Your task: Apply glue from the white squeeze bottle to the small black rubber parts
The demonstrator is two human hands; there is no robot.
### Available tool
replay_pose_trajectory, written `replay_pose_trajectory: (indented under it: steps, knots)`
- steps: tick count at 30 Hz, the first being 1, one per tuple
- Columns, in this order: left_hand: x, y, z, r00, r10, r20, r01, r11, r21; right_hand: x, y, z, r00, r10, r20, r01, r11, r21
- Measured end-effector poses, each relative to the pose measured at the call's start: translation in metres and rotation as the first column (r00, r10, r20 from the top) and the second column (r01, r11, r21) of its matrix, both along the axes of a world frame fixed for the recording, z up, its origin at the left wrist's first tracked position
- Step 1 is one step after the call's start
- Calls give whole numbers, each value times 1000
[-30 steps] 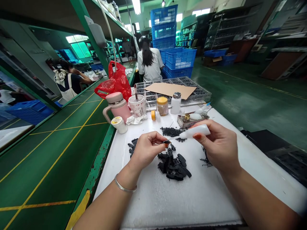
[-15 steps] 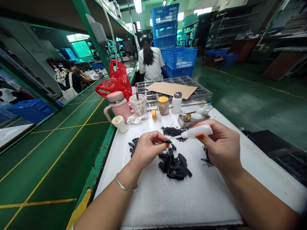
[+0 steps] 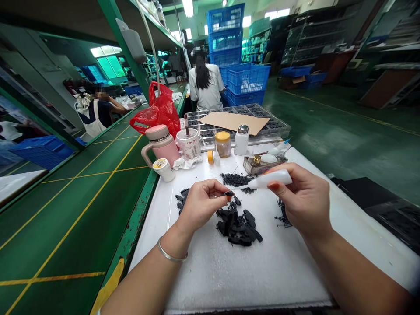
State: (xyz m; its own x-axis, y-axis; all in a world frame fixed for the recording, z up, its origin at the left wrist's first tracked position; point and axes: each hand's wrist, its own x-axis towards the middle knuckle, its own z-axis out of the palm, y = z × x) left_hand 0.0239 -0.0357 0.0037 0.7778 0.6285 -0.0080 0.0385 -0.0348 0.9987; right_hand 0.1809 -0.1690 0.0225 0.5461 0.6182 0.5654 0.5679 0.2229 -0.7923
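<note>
Between the two hands, just above the white table (image 3: 229, 271), a small black part (image 3: 229, 193) is pinched in the fingertips of the left hand (image 3: 200, 205), held level so its top face meets the thin nozzle of a white squeeze bottle (image 3: 274, 178). The right hand (image 3: 303, 199) is closed around that bottle, thumb pressing its side, tilting it nearly flat so the tip points left at the part; the angle seems meant to place a small drop exactly.

Directly beneath lies a pile of black parts (image 3: 238, 227), close enough to pick from without reaching. A smaller heap of fine black bits (image 3: 233, 179) sits just beyond, and a few thin black offcuts (image 3: 282, 214) lie under the right hand.

Along the table's far edge stand a pink lidded mug (image 3: 160, 146), a white cup (image 3: 187, 143) with a stick standing in it, a yellow-capped jar (image 3: 223, 144), a white bottle with a metal cap (image 3: 241, 140) and a small white tub (image 3: 163, 169); what they contain cannot be seen. A shallow tray (image 3: 262, 162) holds another bottle. Behind, clear compartment trays (image 3: 275, 127) carry dark pieces under a cardboard sheet (image 3: 232, 122). A red bag (image 3: 157, 111) hangs near.
</note>
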Motion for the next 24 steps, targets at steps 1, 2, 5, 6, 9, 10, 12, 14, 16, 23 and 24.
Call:
replay_pose_trajectory:
  steps: [1, 2, 5, 6, 9, 10, 12, 14, 16, 23, 24]
  knots:
    - [0, 0, 0, 1000, 1, -2, -1, 1000, 1, 0, 0, 0, 1000, -1, 2, 1, 1000, 0]
    - [0, 0, 1, 1000, 1, -4, -1, 1000, 0, 0, 0, 0, 1000, -2, 5, 2, 1000, -1]
    - [1, 0, 1, 1000, 2, -2, -2, 1000, -4, 0, 0, 0, 1000, -12, 14, 12, 1000, 2]
    - [0, 0, 1, 1000, 2, -1, -2, 1000, -4, 0, 0, 0, 1000, -16, 17, 16, 1000, 2]
    - [0, -1, 0, 1000, 2, -2, -2, 1000, 2, 0, 0, 0, 1000, -17, 15, 17, 1000, 5]
    - [0, -1, 0, 1000, 2, -3, -2, 1000, 4, 0, 0, 0, 1000, -14, 12, 14, 1000, 7]
    - [0, 0, 0, 1000, 2, -3, -2, 1000, 5, 0, 0, 0, 1000, -9, 2, 9, 1000, 17]
    - [0, 0, 0, 1000, 1, -2, -1, 1000, 7, 0, 0, -1, 1000, -2, -23, 3, 999, 32]
    - [0, 0, 0, 1000, -2, 2, 1, 1000, 10, 1, 0, -2, 995, 28, -93, -22, 998, 56]
    - [0, 0, 1, 1000, -14, 15, 14, 1000, -14, 17, 5, -3, 817, 240, -524, -166, 969, 186]
    - [-1, 0, 1, 1000, -21, 18, 22, 1000, -19, 19, 7, -3, 784, 252, -567, -167, 966, 198]
